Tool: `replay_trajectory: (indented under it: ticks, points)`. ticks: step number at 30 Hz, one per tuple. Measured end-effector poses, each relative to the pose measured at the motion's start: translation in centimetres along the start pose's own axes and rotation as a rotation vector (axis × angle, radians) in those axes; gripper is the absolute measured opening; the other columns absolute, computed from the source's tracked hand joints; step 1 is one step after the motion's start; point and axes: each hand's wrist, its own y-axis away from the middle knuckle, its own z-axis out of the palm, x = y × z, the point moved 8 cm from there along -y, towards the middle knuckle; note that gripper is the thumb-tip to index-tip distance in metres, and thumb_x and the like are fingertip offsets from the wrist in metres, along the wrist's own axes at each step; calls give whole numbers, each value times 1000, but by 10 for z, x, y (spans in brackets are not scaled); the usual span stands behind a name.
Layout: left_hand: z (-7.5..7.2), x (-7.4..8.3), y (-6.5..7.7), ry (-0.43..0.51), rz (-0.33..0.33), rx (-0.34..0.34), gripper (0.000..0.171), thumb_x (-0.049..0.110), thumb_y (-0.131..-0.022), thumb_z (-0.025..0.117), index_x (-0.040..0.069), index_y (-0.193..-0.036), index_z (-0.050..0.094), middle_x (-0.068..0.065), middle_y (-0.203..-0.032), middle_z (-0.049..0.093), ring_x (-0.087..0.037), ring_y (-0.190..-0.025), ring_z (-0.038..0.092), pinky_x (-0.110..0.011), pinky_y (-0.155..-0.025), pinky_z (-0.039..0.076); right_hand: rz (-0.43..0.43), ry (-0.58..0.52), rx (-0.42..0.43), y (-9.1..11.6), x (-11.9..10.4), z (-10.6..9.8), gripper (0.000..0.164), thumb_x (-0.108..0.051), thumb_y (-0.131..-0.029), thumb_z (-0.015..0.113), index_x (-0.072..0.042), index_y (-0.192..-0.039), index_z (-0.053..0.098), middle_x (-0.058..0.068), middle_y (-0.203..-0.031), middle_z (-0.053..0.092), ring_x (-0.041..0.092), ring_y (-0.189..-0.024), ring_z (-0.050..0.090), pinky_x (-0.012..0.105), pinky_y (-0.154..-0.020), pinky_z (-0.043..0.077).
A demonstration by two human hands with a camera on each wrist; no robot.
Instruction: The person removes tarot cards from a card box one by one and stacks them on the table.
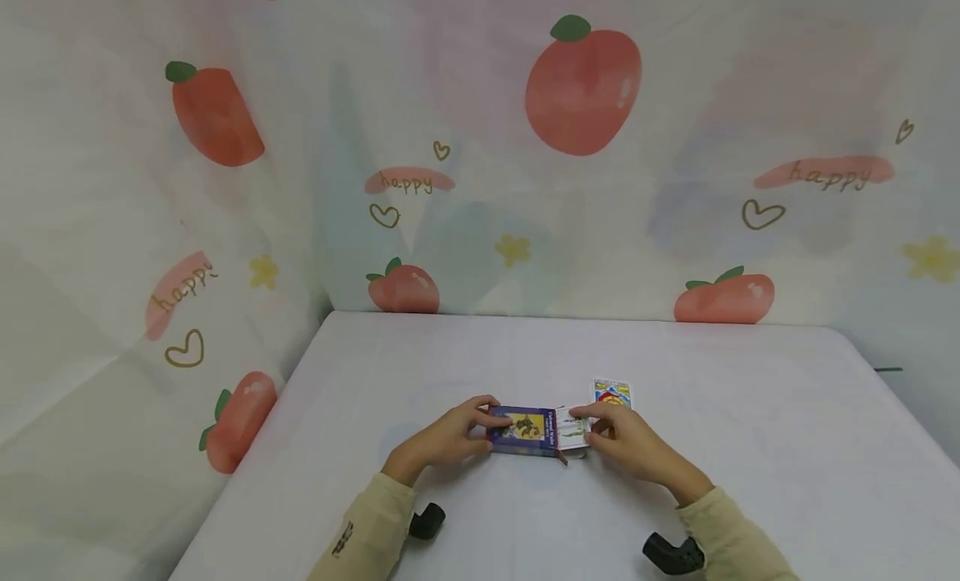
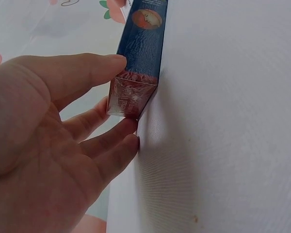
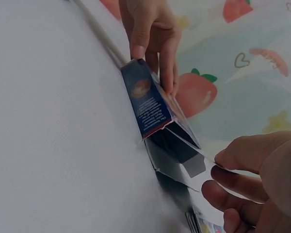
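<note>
A dark blue card box [image 1: 522,449] with a yellow picture on top lies on the white table, its open end toward the right. My left hand [image 1: 452,433] grips the box's left end, the thumb [image 2: 102,68] on its side. A thin white sheet [image 1: 570,431] with small printed marks sticks out of the open end. My right hand [image 1: 630,439] pinches that sheet between thumb and forefinger. In the right wrist view the box's flap [image 3: 194,166] hangs at the opening. Just behind my right hand lies a small stack of colourful cards [image 1: 612,389].
The white-covered table [image 1: 750,414] meets a fruit-printed cloth wall [image 1: 480,147] at the back and left. Black curved pieces [image 1: 427,521] sit by both sleeves.
</note>
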Motion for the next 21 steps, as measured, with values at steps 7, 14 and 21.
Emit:
replay_trajectory:
  ticks: [7,14,21]
  points:
    - [0,4,-1,-7,7,-7,45,10,-96,69,25,-137,65,-2,-156,42,-29,-150,36,-53,-121,34,-6,-13,86,7,6,-8,33,1,-89,67,-1,-122,70,15,-112,70,4,-82,58,20,-68,51]
    - [1,5,-3,-11,-2,-4,44,11,-96,69,26,-137,65,-2,-156,42,-30,-150,36,-54,-121,34,-7,-36,102,10,9,-11,33,2,-89,67,1,-122,70,17,-114,70,2,-83,57,20,-70,53]
    - [1,4,0,-26,11,-5,44,11,-96,69,24,-138,64,-2,-156,42,-29,-149,37,-53,-120,35,-24,-26,125,9,6,-16,34,4,-87,66,2,-120,70,13,-106,70,1,-74,50,20,-62,46]
